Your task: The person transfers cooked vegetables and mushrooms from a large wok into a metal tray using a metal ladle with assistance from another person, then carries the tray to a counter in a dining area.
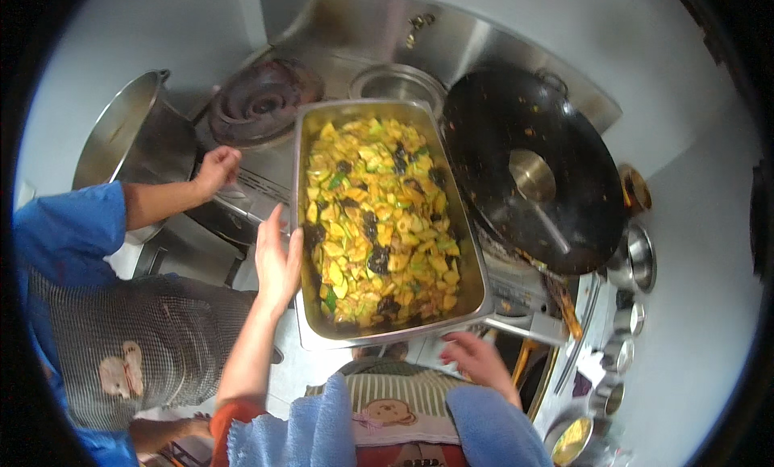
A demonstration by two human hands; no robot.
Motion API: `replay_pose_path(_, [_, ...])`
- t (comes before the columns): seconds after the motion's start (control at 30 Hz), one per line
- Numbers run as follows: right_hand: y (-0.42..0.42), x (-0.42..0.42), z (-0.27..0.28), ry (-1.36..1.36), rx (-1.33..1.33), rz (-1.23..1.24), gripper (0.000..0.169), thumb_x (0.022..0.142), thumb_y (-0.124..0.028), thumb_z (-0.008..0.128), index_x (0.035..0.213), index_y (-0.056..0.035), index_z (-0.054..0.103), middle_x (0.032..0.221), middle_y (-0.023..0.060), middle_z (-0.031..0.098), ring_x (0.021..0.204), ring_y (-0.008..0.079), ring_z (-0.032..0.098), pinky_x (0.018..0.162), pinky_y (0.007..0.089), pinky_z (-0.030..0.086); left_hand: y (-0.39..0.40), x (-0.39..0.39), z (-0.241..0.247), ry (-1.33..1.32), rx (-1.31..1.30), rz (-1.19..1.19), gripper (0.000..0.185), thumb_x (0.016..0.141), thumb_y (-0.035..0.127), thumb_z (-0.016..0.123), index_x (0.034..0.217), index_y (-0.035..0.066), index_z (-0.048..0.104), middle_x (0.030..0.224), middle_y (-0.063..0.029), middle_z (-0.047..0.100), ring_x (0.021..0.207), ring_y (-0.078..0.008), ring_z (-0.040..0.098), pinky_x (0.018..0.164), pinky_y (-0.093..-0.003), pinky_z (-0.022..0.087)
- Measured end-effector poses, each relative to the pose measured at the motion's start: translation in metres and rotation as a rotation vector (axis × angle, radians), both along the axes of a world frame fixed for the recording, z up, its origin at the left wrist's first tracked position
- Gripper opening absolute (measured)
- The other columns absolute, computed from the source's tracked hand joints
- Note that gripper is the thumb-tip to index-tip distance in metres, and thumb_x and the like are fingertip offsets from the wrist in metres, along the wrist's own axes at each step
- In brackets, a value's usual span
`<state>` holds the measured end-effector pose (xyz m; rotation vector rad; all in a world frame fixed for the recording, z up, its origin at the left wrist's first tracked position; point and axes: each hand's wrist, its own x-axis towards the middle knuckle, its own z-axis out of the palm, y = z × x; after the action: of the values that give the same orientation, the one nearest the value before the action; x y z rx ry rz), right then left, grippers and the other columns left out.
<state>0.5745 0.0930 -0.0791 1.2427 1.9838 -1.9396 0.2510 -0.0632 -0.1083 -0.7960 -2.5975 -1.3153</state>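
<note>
In front of me a deep rectangular steel pan (478, 273) is full of cooked yellow-green sliced vegetables (387, 219) mixed with dark pieces that look like wood ear fungus. My left hand (278, 261) is at the pan's left rim, fingers apart and thumb at the edge; whether it presses the metal I cannot tell. Just below the pan's near right corner is my right hand (474, 355), slightly blurred, its fingers loosely spread with nothing in them. To the right of the pan, a large black wok (484, 122) holds a steel ladle (532, 176).
A co-worker's hand (217, 172) hovers left of the pan, near a large steel pot (100, 140). Behind are a round burner cover (263, 104) and a round steel basin (396, 83). Several steel bowls (641, 258) line the right side, below a wooden handle (565, 310).
</note>
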Motion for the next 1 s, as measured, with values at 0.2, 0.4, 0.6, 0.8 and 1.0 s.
replay_pose_path(0.2, [-0.026,-0.046,-0.054,0.171,-0.501,-0.06,0.041,0.092,-0.034,0.054,0.109,0.003,0.058,0.1,0.0133,0.066,0.09,0.0197,0.063,0.074,0.0303,0.05,0.086,-0.115,0.004,0.476,-0.374,-0.213,0.051,0.09,0.028,0.048,0.133,0.004,0.038,0.131,-0.016,0.044,0.125,-0.0336,0.036,0.104,-0.0457,0.026])
replay_pose_path(0.4, [-0.062,-0.062,-0.055,0.259,-0.485,-0.645,0.031,0.089,-0.025,0.059,0.097,0.0056,0.06,0.088,0.0145,0.066,0.076,0.0212,0.065,0.066,0.031,0.053,0.197,-0.21,-0.025,0.316,-0.735,-0.271,0.059,0.094,0.042,0.035,0.141,0.008,0.028,0.149,-0.0114,0.022,0.139,-0.0295,0.012,0.112,-0.0495,0.009])
replay_pose_path(0.6, [-0.089,-0.084,-0.057,0.31,-0.138,-0.918,0.01,0.088,-0.012,0.057,0.088,-0.0033,0.062,0.07,0.005,0.063,0.056,0.0113,0.058,0.049,0.0237,0.046,0.278,-0.253,-0.05,0.247,-0.658,-0.44,0.046,0.092,0.04,0.038,0.112,0.003,0.059,0.115,-0.0205,0.058,0.109,-0.036,0.053,0.094,-0.0438,0.041])
replay_pose_path(0.8, [-0.096,-0.094,-0.052,0.281,0.092,-0.966,0.024,0.088,-0.019,0.058,0.109,-0.0085,0.063,0.08,-0.0011,0.062,0.062,0.0061,0.053,0.052,0.0227,0.046,0.299,-0.343,-0.12,0.5,-0.713,-0.773,0.039,0.093,0.028,0.044,0.119,0.001,0.053,0.107,-0.0196,0.057,0.095,-0.0369,0.054,0.081,-0.0431,0.045])
replay_pose_path(1.0, [-0.089,-0.089,-0.051,-0.052,0.442,-1.014,0.025,0.083,-0.022,0.055,0.099,-0.0035,0.06,0.077,0.0126,0.063,0.066,0.0244,0.06,0.061,0.0355,0.048,0.257,-0.362,-0.127,0.462,-0.222,-0.828,0.046,0.097,0.032,0.036,0.115,-0.006,0.054,0.111,-0.0243,0.058,0.094,-0.0411,0.054,0.079,-0.04,0.044])
